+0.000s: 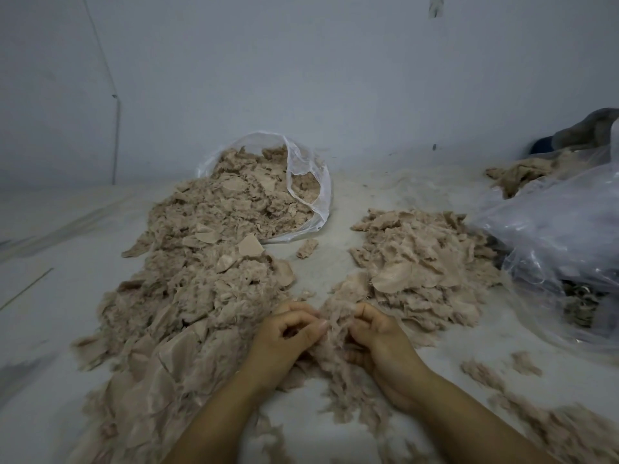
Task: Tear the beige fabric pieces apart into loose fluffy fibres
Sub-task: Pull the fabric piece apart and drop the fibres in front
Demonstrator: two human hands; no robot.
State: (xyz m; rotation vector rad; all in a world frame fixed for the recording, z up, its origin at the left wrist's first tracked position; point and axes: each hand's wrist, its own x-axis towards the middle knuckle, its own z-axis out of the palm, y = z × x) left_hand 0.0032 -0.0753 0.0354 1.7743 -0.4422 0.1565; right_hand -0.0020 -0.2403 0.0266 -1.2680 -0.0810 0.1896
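While both sets of fingers (303, 321) curl and pinch one fluffy beige fabric piece (335, 333), left hand (284, 336) and right hand (375, 336) flank it; fabric heaps (201, 279) and torn-open plastic bag (311, 182) lie beyond on the pale surface (335, 236).

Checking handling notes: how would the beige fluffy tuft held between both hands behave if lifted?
The beige fluffy tuft, pinched by the left hand and right hand, looks wispy: probably floppy, very light. Its frayed strands suggest it would likely pull apart and shed.

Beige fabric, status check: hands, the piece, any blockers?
Left hand and right hand both pinch one fabric tuft. Tuft frayed, not yet parted. Nothing in the way; piles either side.
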